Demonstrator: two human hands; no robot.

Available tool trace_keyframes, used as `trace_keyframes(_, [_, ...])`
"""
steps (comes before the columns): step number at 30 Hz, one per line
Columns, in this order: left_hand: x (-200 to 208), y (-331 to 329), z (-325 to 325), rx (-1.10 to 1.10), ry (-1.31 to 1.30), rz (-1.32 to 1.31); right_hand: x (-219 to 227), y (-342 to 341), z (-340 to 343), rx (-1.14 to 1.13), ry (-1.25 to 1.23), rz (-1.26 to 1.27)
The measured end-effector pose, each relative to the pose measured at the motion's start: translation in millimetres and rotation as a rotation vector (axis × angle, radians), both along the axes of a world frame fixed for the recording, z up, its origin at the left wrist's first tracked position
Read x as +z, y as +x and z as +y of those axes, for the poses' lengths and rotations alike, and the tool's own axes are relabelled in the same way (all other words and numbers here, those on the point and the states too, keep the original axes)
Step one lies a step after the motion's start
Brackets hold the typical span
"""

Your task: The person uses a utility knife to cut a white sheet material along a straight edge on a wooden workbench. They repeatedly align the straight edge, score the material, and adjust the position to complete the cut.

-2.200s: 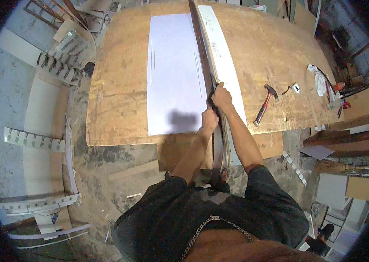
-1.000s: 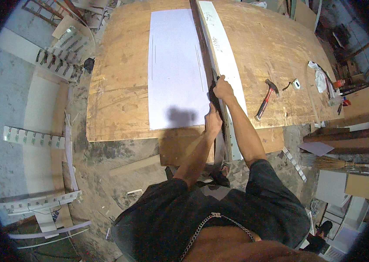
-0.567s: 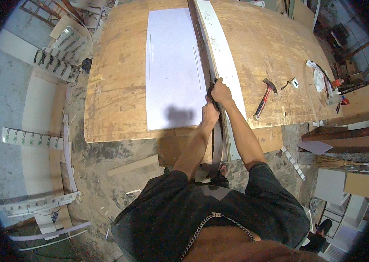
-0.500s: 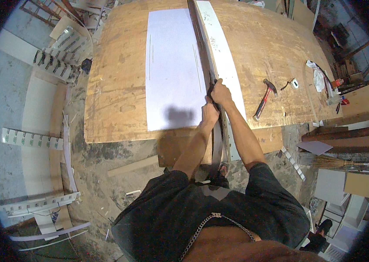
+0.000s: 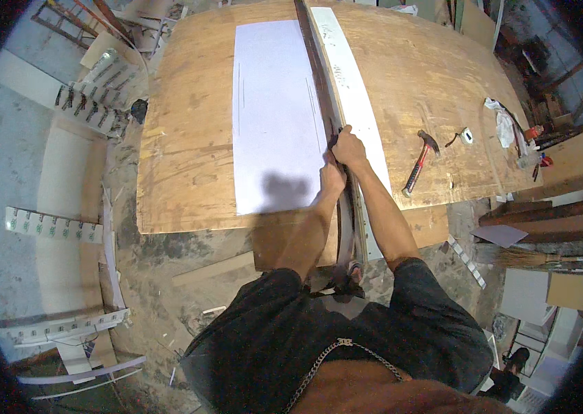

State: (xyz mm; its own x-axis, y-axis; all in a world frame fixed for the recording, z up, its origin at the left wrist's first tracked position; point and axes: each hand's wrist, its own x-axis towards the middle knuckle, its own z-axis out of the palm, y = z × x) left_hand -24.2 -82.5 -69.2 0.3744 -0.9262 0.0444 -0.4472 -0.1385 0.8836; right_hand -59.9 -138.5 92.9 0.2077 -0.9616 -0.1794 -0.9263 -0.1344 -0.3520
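Note:
A long narrow board with a white face (image 5: 348, 79) runs away from me across the wooden worktable (image 5: 188, 159). Along its left side lies a long dark strip (image 5: 313, 52), whose near end overhangs the table toward my body. My right hand (image 5: 349, 148) is closed over the board's left edge around midlength. Just nearer and to the left, my left hand (image 5: 333, 178) is closed against the same edge. Something small and dark shows between the hands, mostly covered by the fingers. To the left lies a flat white panel (image 5: 274, 117) with thin dark lines on it.
On the table's right are a claw hammer (image 5: 418, 164) with a red and black handle, a tape measure (image 5: 467, 136), and a crumpled white bag (image 5: 505, 129). Wood scraps lie on the floor below. Boards (image 5: 74, 186) stand at the left, and a broom (image 5: 526, 259) rests at the right.
The view has shifted slightly, so the table and panels sit a little lower in the picture. Both hands keep their places on the board's edge.

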Motion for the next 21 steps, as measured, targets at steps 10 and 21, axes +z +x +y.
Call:
trace_keyframes(10, [39,-30,71,-0.017,-0.085,0.051,-9,-7,2,-0.012,-0.009,0.037])
trace_keyframes(21, [14,-18,27,0.012,0.059,-0.031,-3,-23,21,-0.005,-0.005,-0.012])
